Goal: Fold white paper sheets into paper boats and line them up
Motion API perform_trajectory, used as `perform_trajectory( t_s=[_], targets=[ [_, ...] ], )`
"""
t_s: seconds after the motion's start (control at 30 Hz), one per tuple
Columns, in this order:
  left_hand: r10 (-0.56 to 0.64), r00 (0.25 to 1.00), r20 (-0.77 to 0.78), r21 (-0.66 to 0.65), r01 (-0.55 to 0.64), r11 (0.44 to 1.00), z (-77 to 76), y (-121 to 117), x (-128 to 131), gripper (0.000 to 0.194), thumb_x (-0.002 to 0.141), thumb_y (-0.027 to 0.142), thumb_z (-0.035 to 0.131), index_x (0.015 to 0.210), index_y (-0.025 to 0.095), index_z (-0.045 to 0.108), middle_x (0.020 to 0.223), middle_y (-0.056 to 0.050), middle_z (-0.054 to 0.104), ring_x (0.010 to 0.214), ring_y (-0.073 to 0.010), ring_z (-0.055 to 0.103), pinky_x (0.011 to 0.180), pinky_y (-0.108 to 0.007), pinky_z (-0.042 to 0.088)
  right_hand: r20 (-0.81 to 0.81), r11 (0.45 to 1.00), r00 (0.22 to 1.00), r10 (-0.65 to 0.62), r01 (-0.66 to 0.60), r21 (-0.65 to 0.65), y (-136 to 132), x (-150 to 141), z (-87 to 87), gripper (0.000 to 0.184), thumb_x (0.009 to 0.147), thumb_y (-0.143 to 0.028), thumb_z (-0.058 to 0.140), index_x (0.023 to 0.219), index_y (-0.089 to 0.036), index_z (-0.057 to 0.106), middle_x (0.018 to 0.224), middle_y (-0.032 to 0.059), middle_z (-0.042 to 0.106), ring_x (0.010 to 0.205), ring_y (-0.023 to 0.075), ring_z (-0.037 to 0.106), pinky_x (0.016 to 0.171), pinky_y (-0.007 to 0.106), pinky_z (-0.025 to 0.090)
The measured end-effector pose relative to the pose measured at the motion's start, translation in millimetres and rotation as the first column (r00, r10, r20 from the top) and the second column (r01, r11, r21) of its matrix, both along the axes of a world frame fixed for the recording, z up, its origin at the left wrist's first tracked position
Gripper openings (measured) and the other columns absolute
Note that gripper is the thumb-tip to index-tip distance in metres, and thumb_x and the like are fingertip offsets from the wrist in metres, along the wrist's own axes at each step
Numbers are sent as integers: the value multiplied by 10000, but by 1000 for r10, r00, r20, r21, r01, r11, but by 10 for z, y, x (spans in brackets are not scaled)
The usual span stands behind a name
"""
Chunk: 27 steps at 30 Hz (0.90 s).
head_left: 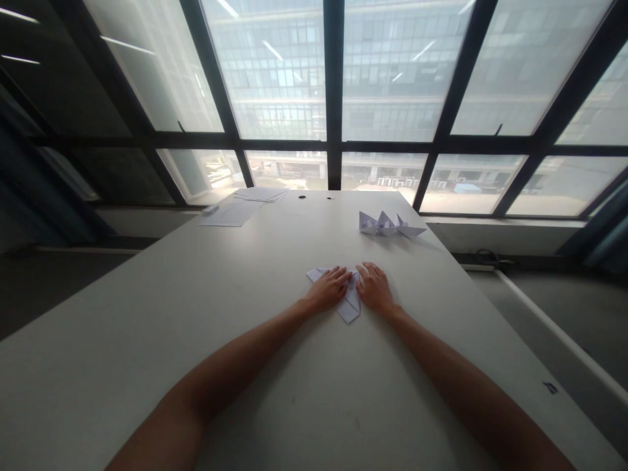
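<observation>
A folded piece of white paper [349, 309] lies on the table in front of me, with flaps and crease lines showing. My left hand [330, 288] rests palm down across its middle, fingers stretched out over the folds and covering part of it. At the right edge of the paper is my right hand [375, 286]. Its fingers are slightly bent and apart, and the thumb side touches or nearly touches that edge. Beyond my right hand, several folded paper boats [385, 224] stand in a row.
Sheets of white paper [230, 214] lie at the far left of the white table [220, 275]. Two small round spots, one a dark hole [301, 197], sit near its far edge. A small dark mark [550, 388] is near the right edge. Large windows [275, 78] rise behind.
</observation>
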<state>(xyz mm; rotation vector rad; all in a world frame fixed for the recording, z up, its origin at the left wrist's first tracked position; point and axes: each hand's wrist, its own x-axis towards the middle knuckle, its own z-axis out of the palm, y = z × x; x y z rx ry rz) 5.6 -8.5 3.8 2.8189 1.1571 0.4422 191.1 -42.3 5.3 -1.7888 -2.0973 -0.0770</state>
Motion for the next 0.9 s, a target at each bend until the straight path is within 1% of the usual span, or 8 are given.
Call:
perform_trajectory(
  t_s=[0.13, 0.27, 0.43, 0.53, 0.6, 0.73, 0.83, 0.9],
  targets=[
    [12, 998, -68, -13, -13, 1000, -20, 21, 4, 466, 1003, 303, 334, 1443, 181, 428, 1528, -109, 381, 1425, -274, 309, 1165, -452, 255, 33, 996, 999, 31, -28, -83, 4, -5, -14, 437, 963, -293, 376, 1357, -191, 533, 1517, 122, 384, 1426, 268, 248, 1145, 439, 173],
    [35, 994, -108, -24, -38, 999, -24, 28, 12, 484, 1010, 338, 312, 1465, 191, 391, 1553, -111, 334, 1443, -290, 265, 1162, -484, 236, 22, 993, 1000, 2, 1, -116, -4, -27, -38, 470, 978, -297, 345, 1415, -170, 465, 1533, 135, 362, 1433, 279, 244, 1142, 481, 172],
    [47, 992, -116, -24, -50, 998, -33, 37, -5, 490, 1015, 370, 294, 1475, 219, 375, 1573, -86, 300, 1462, -295, 213, 1169, -476, 211, -38, 998, 998, -43, 41, -55, 11, -28, -37, 523, 941, -280, 408, 1414, -61, 441, 1489, 171, 421, 1397, 268, 314, 1145, 407, 210],
    [46, 993, -106, -39, -51, 998, -61, 53, -11, 528, 1017, 393, 269, 1495, 178, 328, 1575, -106, 287, 1464, -277, 211, 1175, -456, 200, -60, 999, 997, 47, -47, 0, 19, -49, -24, 483, 936, -254, 412, 1391, -104, 481, 1450, 141, 479, 1361, 221, 374, 1144, 346, 218],
    [62, 993, -97, -51, -68, 996, -82, 61, -3, 573, 1012, 405, 270, 1507, 116, 283, 1575, -144, 270, 1468, -264, 202, 1180, -434, 191, -59, 993, 991, 117, -118, -24, 16, -72, -25, 471, 939, -251, 414, 1386, -125, 489, 1433, 131, 501, 1344, 207, 401, 1140, 339, 226],
    [76, 991, -106, -79, -84, 993, -75, 71, 0, 644, 1006, 472, 257, 1506, 67, 262, 1583, -189, 210, 1478, -274, 151, 1185, -429, 161, -33, 986, 991, 129, -132, -102, -4, -89, -43, 495, 955, -276, 404, 1429, -139, 437, 1480, 133, 450, 1400, 238, 331, 1160, 453, 171],
    [158, 977, -141, -138, -178, 974, -10, 109, -89, 776, 972, 607, 251, 1501, 40, 261, 1582, -233, 157, 1476, -343, 102, 1171, -518, 141, 0, 983, 991, 132, -131, -127, -18, -72, -36, 492, 975, -312, 378, 1440, -159, 424, 1505, 122, 419, 1431, 254, 271, 1159, 529, 117],
    [243, 954, -175, -181, -273, 945, 45, 160, -203, 796, 964, 632, 235, 1501, 45, 258, 1580, -248, 137, 1473, -365, 88, 1147, -594, 123, 18, 981, 990, 138, -135, -137, -22, -62, -23, 485, 982, -312, 363, 1440, -166, 425, 1511, 116, 411, 1440, 257, 251, 1157, 551, 97]
  ],
)
